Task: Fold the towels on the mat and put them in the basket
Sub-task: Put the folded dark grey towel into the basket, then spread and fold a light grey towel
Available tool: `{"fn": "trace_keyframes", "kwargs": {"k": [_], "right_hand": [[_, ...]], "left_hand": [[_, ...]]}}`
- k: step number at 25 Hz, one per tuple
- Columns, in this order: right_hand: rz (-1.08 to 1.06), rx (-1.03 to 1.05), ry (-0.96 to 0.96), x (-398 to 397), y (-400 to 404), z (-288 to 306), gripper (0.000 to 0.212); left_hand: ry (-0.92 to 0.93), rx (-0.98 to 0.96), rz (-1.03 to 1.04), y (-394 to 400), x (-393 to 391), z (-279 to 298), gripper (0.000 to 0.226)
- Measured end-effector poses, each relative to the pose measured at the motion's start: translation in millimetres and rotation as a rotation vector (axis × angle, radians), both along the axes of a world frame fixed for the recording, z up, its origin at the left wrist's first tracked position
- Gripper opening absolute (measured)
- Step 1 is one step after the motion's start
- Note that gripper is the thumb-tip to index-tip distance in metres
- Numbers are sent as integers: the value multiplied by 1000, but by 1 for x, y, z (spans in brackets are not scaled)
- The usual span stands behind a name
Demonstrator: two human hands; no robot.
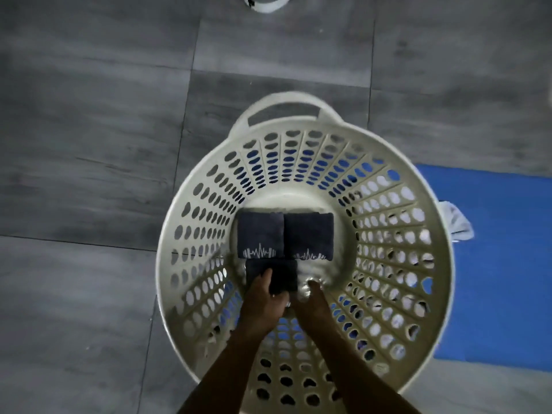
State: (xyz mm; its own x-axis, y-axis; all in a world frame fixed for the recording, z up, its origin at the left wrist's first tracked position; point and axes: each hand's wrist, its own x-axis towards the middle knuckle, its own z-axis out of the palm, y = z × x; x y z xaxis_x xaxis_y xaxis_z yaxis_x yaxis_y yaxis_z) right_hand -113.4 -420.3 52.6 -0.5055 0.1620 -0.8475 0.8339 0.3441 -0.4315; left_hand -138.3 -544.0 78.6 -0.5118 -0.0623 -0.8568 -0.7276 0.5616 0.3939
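Note:
I look straight down into a round cream basket (397, 240) with perforated walls. Two folded dark navy towels, the left one (259, 234) and the right one (309, 236), lie side by side on its bottom, each with a white logo. A third folded dark towel (283, 276) sits just in front of them. My left hand (263, 303) reaches down inside and grips this third towel at its near edge. My right hand (313, 297) is beside it inside the basket, fingers pointing down at the bottom, holding nothing that I can see.
The basket stands on grey floor tiles (89, 144). A blue mat (493, 264) lies to the right, partly under the basket, with a pale crumpled cloth (457, 219) on it. Another white rim (268, 3) shows at the top edge.

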Motion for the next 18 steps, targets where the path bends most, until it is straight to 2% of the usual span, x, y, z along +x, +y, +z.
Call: {"fn": "trace_keyframes", "kwargs": {"k": [4,6,8,10,13,15,18], "right_hand": [[210,82,62,11,17,106,43],[203,54,81,15,30,163,54],[200,28,120,15,47,225,62],[199,5,188,11,66,284,58],[214,8,291,10,94,354,52],[150,6,356,15,113,398,46],[113,-16,399,25,135,462,45]], "left_hand": [[74,-12,22,3,-13,100,69],[136,-3,20,9,-20,162,69],[166,50,106,18,-23,225,70],[214,75,172,27,-24,285,73],[295,34,178,41,-18,356,66],[343,24,172,52,-9,405,66],[402,45,222,68,13,458,73]]}}
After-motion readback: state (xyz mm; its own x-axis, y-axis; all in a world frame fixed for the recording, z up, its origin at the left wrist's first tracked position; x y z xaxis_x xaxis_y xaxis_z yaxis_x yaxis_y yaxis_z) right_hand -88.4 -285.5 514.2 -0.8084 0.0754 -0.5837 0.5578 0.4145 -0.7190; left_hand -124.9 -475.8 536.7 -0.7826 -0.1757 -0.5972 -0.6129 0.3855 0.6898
